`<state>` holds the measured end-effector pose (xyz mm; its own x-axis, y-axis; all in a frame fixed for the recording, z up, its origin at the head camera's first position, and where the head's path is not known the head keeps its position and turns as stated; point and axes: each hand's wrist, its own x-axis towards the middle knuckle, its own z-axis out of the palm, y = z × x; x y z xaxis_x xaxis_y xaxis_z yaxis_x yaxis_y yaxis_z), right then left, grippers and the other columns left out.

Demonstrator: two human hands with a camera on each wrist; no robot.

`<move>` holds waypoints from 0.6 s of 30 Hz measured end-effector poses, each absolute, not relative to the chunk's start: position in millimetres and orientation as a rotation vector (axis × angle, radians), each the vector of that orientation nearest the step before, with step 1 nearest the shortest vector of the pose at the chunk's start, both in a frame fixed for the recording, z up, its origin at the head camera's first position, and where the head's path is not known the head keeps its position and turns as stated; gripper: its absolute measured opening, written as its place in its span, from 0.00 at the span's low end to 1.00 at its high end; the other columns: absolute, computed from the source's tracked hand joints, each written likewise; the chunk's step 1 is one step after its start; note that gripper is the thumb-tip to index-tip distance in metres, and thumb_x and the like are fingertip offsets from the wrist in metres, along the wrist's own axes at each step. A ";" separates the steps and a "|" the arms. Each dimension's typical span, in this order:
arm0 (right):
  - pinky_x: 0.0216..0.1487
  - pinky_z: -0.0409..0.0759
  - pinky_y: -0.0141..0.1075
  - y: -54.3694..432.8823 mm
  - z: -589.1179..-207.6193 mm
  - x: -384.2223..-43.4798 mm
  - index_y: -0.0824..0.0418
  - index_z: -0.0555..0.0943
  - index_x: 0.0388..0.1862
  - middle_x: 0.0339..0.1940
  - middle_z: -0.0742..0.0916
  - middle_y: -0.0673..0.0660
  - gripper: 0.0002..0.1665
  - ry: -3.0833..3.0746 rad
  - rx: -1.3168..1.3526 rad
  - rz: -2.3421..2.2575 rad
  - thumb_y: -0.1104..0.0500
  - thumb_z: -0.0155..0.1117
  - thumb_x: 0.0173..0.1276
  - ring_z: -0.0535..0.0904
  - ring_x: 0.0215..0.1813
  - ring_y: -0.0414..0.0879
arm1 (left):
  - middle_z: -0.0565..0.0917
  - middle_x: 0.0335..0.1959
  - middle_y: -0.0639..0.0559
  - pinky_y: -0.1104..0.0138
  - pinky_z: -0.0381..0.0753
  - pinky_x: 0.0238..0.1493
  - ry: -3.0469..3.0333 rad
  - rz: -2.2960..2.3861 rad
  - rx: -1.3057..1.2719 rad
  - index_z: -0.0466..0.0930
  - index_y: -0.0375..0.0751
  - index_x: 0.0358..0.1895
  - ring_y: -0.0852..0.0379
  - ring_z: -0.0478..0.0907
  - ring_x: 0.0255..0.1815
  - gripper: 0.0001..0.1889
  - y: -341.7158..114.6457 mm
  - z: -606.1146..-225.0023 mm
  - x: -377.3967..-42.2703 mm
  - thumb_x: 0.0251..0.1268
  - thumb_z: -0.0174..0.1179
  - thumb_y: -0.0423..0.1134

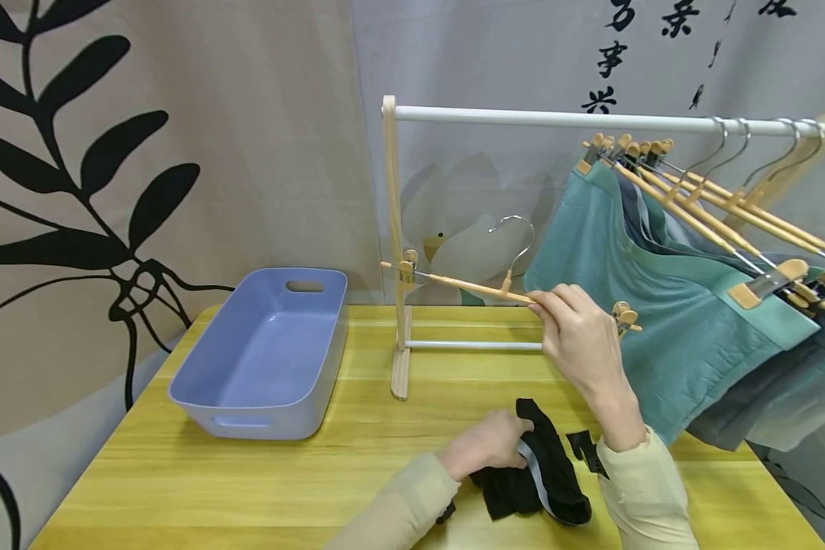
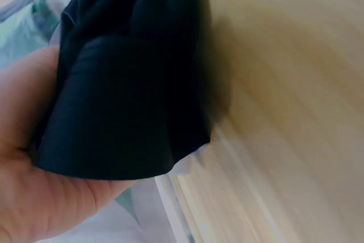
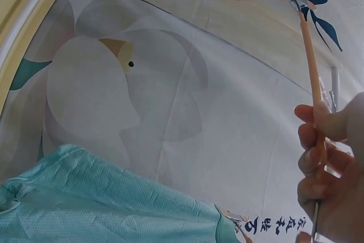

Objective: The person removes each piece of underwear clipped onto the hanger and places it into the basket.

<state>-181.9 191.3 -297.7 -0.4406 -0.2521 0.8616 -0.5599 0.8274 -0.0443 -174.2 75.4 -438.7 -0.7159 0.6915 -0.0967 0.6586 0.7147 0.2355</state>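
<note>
My right hand (image 1: 583,340) grips a wooden clip hanger (image 1: 477,287) near its middle, and the metal hook points upward. In the right wrist view the fingers curl round the hanger's bar (image 3: 310,55). Nothing hangs from its clips. Low over the table, my left hand (image 1: 491,441) holds a bunched black garment (image 1: 557,477) with a grey strip along it. Seen from the left wrist, the thumb and palm (image 2: 57,197) lie around the dark cloth (image 2: 114,112). What kind of garment it is, I cannot tell.
A white-barred clothes rack (image 1: 495,116) stands at the back. Teal shorts (image 1: 667,283) and darker garments hang on several clip hangers at its right. A blue plastic basket (image 1: 254,344) sits left on the wooden table (image 1: 282,489). A patterned curtain (image 1: 268,137) is behind.
</note>
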 end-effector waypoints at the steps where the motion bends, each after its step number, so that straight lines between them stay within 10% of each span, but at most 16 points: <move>1: 0.25 0.74 0.39 191.8 -297.4 -181.7 0.66 0.85 0.34 0.24 0.82 0.57 0.04 -2.043 0.594 0.400 0.67 0.64 0.62 0.74 0.28 0.49 | 0.85 0.48 0.53 0.77 0.76 0.41 2.737 0.317 1.082 0.77 0.49 0.58 0.63 0.80 0.46 0.27 71.1 -437.0 -175.1 0.51 0.70 0.44; 18: 0.24 0.73 0.42 204.9 -294.0 -180.4 0.65 0.86 0.34 0.22 0.81 0.57 0.05 -1.999 0.564 0.418 0.69 0.66 0.59 0.74 0.26 0.49 | 0.83 0.30 0.47 0.71 0.69 0.25 3.009 0.998 0.816 0.79 0.39 0.44 0.58 0.72 0.24 0.16 -71.5 -338.1 -186.0 0.49 0.66 0.34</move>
<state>-180.4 204.9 -294.0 -0.4129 -0.2137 0.8854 -0.5504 0.8331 -0.0556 -186.0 -71.5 -338.1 -0.8676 0.4159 0.2725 0.4963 0.6913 0.5251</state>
